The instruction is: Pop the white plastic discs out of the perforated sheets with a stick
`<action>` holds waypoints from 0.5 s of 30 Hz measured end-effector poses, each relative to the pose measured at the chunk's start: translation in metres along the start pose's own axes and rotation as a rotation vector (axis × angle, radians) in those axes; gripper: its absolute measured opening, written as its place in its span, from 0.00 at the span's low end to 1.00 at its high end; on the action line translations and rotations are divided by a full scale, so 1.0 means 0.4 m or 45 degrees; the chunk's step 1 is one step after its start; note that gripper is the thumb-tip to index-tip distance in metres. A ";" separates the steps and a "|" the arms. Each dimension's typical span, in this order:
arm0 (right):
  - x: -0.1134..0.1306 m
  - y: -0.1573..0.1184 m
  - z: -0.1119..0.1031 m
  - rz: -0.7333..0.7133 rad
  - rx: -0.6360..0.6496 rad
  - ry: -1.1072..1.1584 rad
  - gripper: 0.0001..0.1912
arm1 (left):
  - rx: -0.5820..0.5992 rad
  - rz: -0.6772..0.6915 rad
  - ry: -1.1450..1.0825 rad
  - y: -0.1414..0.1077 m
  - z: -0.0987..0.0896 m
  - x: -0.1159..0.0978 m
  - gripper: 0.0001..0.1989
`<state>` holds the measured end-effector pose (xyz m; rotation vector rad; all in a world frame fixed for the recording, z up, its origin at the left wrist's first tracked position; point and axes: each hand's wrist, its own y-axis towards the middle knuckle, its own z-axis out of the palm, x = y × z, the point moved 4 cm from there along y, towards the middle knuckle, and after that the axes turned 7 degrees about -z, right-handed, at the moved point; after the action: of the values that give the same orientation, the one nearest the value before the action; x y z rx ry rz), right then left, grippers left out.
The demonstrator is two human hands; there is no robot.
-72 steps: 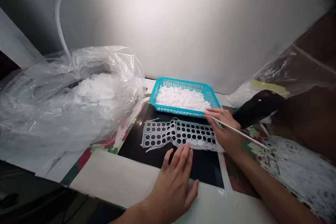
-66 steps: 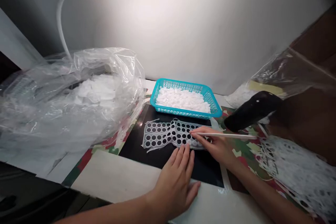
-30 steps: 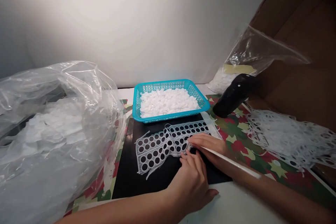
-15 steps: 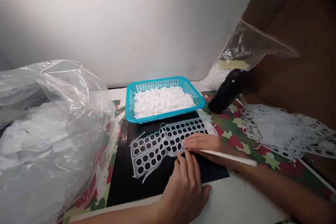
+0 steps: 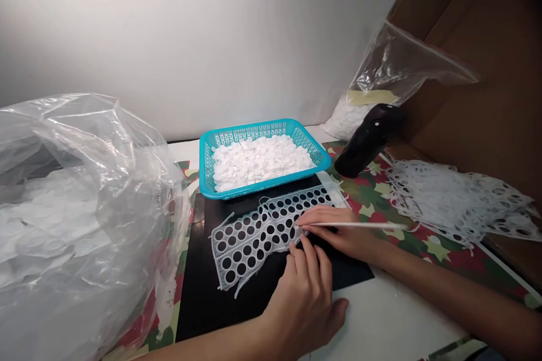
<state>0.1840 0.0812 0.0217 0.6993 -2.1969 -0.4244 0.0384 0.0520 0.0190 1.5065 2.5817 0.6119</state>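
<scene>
A translucent white sheet punched with rows of round holes (image 5: 243,242) lies on a black mat (image 5: 199,287). My right hand (image 5: 334,231) pinches a thin white stick (image 5: 368,226), its near end at the sheet and its other end pointing right. Just below it, my left hand (image 5: 302,293) rests with bent fingertips on the sheet's front edge and its thumb apart; nothing shows in it. Behind the sheet stands a blue basket (image 5: 328,163) holding a heap of small white discs (image 5: 262,161).
A large clear bag (image 5: 110,180) of white pieces fills the left. At right are a black object (image 5: 364,144), a clear bag with a yellow label (image 5: 372,97), a pile of holed sheets (image 5: 457,197) and brown cardboard (image 5: 474,39).
The stick has swung up to nearly level, and my right hand has shifted slightly up. My left hand has moved a little to the right. The view has shifted slightly.
</scene>
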 end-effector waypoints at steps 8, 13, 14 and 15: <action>-0.004 0.003 -0.021 -0.021 0.163 0.198 0.09 | -0.002 -0.056 0.009 -0.006 -0.002 -0.004 0.33; -0.004 0.001 -0.028 -0.013 0.159 0.187 0.09 | 0.000 -0.064 -0.004 -0.010 -0.004 -0.001 0.33; -0.005 0.000 -0.029 -0.009 0.166 0.190 0.09 | 0.006 -0.063 -0.002 -0.010 -0.005 0.000 0.33; -0.005 0.001 -0.029 -0.002 0.171 0.192 0.09 | 0.011 -0.063 0.003 -0.009 -0.005 0.000 0.32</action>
<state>0.1939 0.0818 0.0281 0.7793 -2.0960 -0.2186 0.0348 0.0499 0.0193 1.4407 2.6176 0.5985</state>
